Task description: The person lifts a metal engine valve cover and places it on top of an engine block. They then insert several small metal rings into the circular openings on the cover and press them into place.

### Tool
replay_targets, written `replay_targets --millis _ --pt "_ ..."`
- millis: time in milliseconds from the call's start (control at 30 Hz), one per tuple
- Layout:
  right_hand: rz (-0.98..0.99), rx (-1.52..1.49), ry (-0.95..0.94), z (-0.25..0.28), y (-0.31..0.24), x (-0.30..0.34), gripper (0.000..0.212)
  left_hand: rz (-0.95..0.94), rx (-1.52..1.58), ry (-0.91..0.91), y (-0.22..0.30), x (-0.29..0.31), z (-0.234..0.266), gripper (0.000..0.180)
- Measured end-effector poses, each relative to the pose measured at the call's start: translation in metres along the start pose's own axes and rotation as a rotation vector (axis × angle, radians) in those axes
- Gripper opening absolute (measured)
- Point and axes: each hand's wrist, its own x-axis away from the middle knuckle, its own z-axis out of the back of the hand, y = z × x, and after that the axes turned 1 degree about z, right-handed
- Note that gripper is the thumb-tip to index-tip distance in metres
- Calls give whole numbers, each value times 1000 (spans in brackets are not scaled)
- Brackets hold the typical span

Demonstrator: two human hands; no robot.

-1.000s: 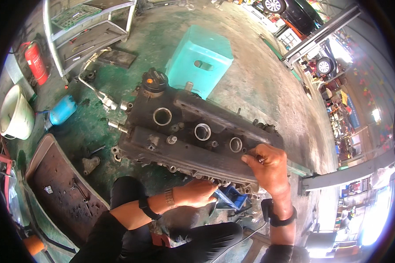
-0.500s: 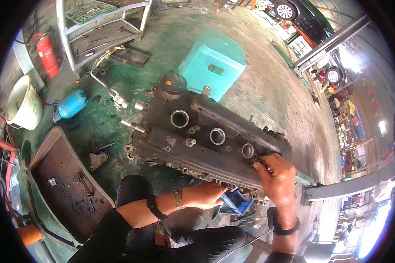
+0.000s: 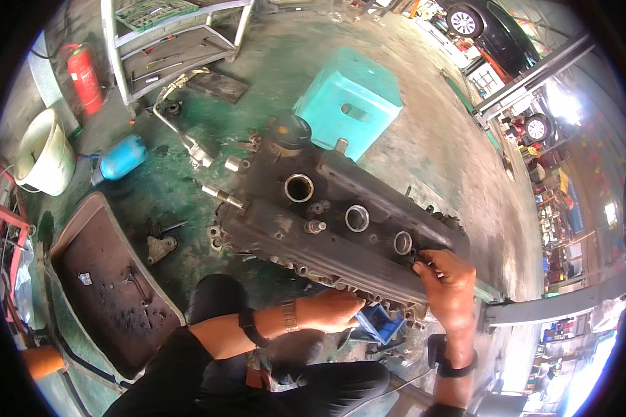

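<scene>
A dark, grimy engine valve cover [image 3: 271, 233] lies before me on the engine part beneath it, with round tube openings along its middle. My right hand [image 3: 450, 285] is over its right end, thumb and fingertips pinched beside the rightmost opening [image 3: 403, 243]. Whatever sits between those fingertips is hidden. At the near edge of the cover my left hand [image 3: 329, 311] is closed, its fingers curled against the side of the engine part. A blue plastic bin [image 3: 383, 325] shows just right of it; whether the fingers touch the bin, I cannot tell.
A turquoise stool [image 3: 351, 97] stands behind the engine part. On the left are a brown drip tray [image 3: 104, 306] with a wrench, a white bucket [image 3: 47, 154], a blue bottle [image 3: 123, 161] and a red fire extinguisher [image 3: 85, 80]. A metal pipe [image 3: 176, 128] lies near a shelf rack [image 3: 181, 59].
The whole view has shifted, so everything appears slightly further right and lower. Both hands keep their places and closed shapes on the engine part.
</scene>
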Motion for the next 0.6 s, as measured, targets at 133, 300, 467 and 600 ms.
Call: replay_targets --millis 133,300,467,600 --pt "-22 -37 24 -2 -1 1 14 -69 20 58 -3 1 -3 33" --pt "70 86 42 -4 -3 2 12 -57 -9 45 -3 0 -4 34" --pt "86 167 61 -6 -6 2 10 -55 -3 16 -5 0 -4 35" --pt "94 255 63 -8 -9 2 11 -30 -32 -30 -7 -4 -7 45"
